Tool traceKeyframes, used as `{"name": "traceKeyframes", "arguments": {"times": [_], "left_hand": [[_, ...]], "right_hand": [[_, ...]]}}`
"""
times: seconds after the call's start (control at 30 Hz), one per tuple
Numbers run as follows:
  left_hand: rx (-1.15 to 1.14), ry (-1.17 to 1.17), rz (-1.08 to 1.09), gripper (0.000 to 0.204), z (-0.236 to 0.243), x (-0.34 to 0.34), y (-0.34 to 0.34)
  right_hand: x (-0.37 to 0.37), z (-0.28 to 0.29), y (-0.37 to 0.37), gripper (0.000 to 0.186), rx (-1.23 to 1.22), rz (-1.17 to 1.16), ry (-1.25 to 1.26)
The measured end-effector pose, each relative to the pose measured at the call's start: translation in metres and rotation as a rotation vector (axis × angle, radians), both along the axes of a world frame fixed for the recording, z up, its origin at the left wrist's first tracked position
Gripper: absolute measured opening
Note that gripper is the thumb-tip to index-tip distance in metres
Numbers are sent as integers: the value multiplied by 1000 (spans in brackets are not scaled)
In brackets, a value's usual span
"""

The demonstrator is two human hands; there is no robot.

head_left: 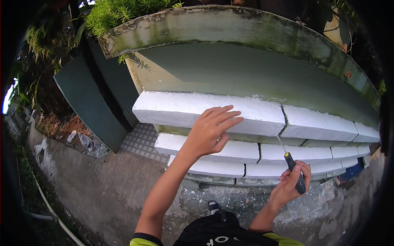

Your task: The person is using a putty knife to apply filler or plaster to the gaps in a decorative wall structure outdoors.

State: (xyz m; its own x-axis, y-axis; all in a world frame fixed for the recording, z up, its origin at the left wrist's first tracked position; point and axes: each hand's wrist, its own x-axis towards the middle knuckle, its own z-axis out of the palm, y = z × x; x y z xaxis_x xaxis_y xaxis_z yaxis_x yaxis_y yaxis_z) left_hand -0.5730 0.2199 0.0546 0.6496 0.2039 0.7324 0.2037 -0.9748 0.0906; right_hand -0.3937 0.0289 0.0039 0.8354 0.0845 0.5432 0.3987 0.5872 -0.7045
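My right hand (290, 183) is wrapped round the black handle of a screwdriver (292, 166) with a yellow collar. Its thin metal shaft points up and left, and the tip is at the lower front edge of the top white block (254, 115), near a dark gap (284, 119) between two blocks. Whether the tip touches the block I cannot tell. My left hand (214, 129), fingers stretched out and holding nothing, is over the front face of that same top block. To the right of the gap sits another white block (318, 125).
Below are more rows of white blocks (205, 167), stepped along a green-stained wall (246, 69) with a mossy ledge (246, 26). Leafy plants (111, 18) hang at the upper left. A dark green panel (90, 102) stands left of a tiled patch (143, 141). Rough concrete (111, 184) lies underfoot.
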Motion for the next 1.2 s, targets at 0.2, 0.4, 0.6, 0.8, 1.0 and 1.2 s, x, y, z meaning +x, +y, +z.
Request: {"name": "traceKeyframes", "arguments": {"times": [0.2, 0.4, 0.6, 0.8, 1.0, 1.2], "left_hand": [[76, 70, 833, 48, -14, -142, 39], [-22, -323, 1075, 47, -20, -176, 40], [74, -12, 767, 48, -39, -167, 67], [236, -387, 769, 43, -72, -147, 90], [317, -367, 702, 44, -84, -160, 112], [413, -469, 734, 45, -95, -155, 129]], "right_hand": [[35, -24, -24, 16, -82, 241, -60], [39, -22, -9, 40, -52, 713, 6], [-17, 43, 77, 44, 50, 709, -635], [-124, 130, 161, 30, 154, 1334, -466], [-209, 156, 268, 46, 65, 996, -973], [-249, 139, 330, 28, 227, 1008, -947]]}}
